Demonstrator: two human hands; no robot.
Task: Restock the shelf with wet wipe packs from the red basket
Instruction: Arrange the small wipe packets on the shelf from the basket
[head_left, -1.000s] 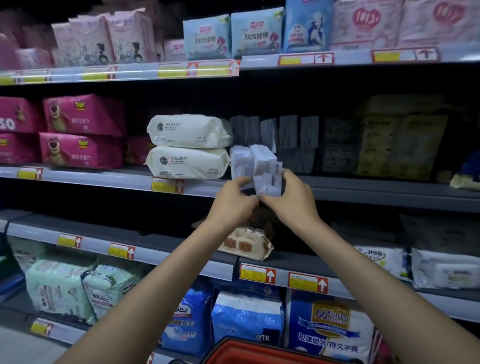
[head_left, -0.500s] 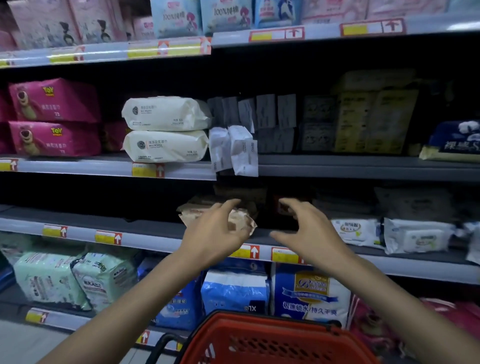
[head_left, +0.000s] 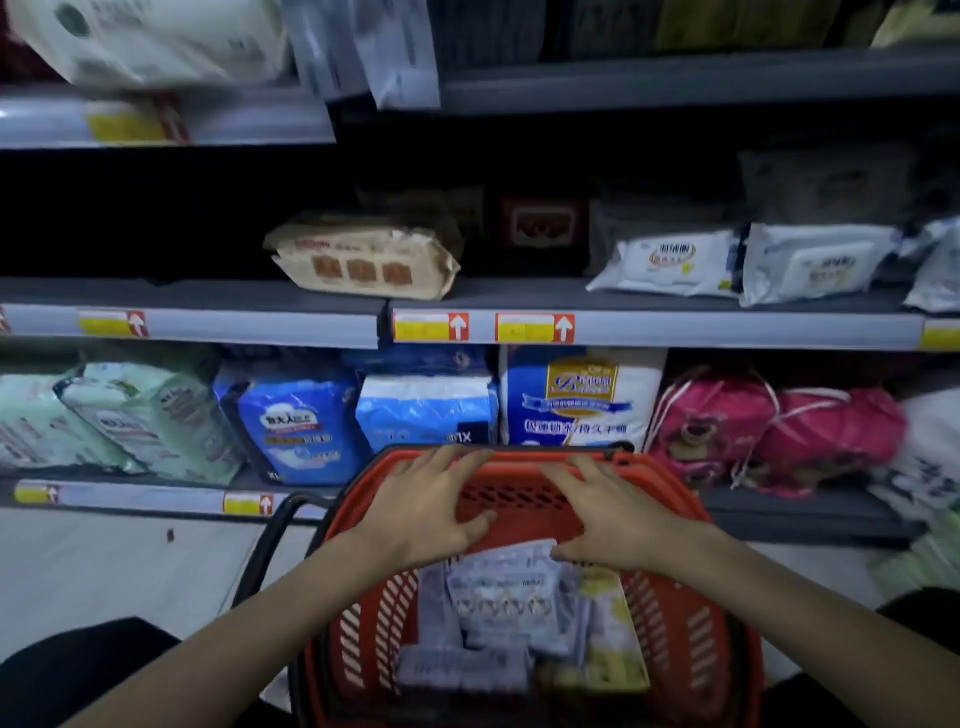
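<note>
Both hands are open and hold nothing. The left hand and the right hand hover with fingers spread over the far end of the basket, just above the packs. The right thumb lies at the far edge of the top pack; whether it touches, I cannot tell.

The packs lie in a loose, overlapping pile on the basket floor, from the middle to the near wall. The likeliest slip is in the pick-up. The film looks slick, and a two-handed scoop at the top pack could drag its neighbours up, or let one slide out and drop on the way to the shelf. Leaning on the far rim could tip or shift the basket, since it seems to stand free on the floor. Higher up, small pale packs overhang the front edge of the upper shelf, so a careless push there might knock them off.

The top pack lies flat, face up, with its print running across the basket and its top edge toward the far wall. It looks nearly square from here, so its long axis is hard to call. A yellowish pack by the right wall runs lengthwise, near to far. A grey one at the near end lies crosswise.
</note>
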